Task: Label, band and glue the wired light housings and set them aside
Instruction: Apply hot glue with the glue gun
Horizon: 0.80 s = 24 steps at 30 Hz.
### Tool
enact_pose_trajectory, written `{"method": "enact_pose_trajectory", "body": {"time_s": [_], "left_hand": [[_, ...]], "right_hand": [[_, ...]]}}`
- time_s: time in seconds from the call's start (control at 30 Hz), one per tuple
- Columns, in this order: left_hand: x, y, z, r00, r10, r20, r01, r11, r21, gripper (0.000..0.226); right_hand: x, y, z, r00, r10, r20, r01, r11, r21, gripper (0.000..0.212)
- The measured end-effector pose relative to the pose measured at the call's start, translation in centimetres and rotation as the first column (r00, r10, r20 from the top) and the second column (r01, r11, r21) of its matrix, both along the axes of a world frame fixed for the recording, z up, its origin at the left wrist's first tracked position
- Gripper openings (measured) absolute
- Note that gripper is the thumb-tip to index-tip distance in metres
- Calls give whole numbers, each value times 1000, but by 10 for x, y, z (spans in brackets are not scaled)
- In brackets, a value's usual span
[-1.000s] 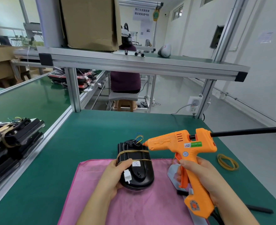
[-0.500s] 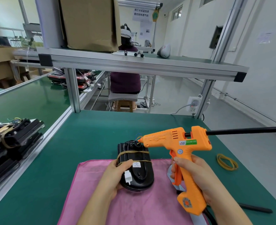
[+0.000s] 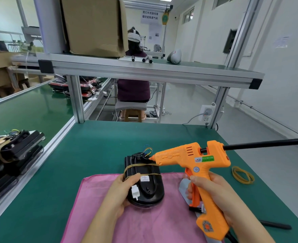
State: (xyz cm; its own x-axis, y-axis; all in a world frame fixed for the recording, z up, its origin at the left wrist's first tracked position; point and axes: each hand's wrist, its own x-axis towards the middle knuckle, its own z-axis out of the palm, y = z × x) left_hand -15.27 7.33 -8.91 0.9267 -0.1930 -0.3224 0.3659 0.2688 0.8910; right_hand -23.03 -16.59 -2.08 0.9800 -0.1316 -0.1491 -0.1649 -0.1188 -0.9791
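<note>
A black light housing point(image 3: 149, 188) lies on a pink cloth point(image 3: 144, 221), wrapped by a tan rubber band and carrying a small white label. Coloured wires point(image 3: 148, 150) come out at its far end, and a white connector rests on its near side. My left hand point(image 3: 122, 192) grips the housing's left edge. My right hand point(image 3: 213, 193) grips the handle of an orange glue gun point(image 3: 193, 163), a finger on the trigger. The gun's nozzle touches the housing's far end where the wires exit.
Loose rubber bands point(image 3: 242, 174) lie on the green table point(image 3: 95, 146) to the right. Banded black housings point(image 3: 13, 151) are stacked at the left. A black stick point(image 3: 274, 226) lies near the right edge. An aluminium shelf frame point(image 3: 144, 71) spans overhead; a person sits beyond.
My right hand has carried the glue gun left and down until its nozzle reached the wire exit of the housing. My left hand has stayed on the housing.
</note>
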Motion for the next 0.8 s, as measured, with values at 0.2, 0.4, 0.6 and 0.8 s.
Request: {"method": "enact_pose_trajectory", "body": {"time_s": [0.2, 0.4, 0.6, 0.8], "left_hand": [[0, 1, 1, 1000, -11, 3, 11, 1000, -1, 24], [-1, 1, 1, 1000, -16, 6, 16, 1000, -3, 23], [0, 2, 0, 1000, -13, 4, 13, 1000, -18, 25], [0, 1, 0, 1000, -7, 4, 7, 1000, -29, 24]], "right_hand": [[7, 0, 1, 998, -62, 8, 62, 998, -16, 20], [13, 5, 3, 998, -57, 29, 57, 998, -28, 18], [12, 4, 3, 999, -46, 17, 46, 999, -27, 21], [6, 3, 2, 1000, -16, -6, 16, 1000, -5, 21]]}}
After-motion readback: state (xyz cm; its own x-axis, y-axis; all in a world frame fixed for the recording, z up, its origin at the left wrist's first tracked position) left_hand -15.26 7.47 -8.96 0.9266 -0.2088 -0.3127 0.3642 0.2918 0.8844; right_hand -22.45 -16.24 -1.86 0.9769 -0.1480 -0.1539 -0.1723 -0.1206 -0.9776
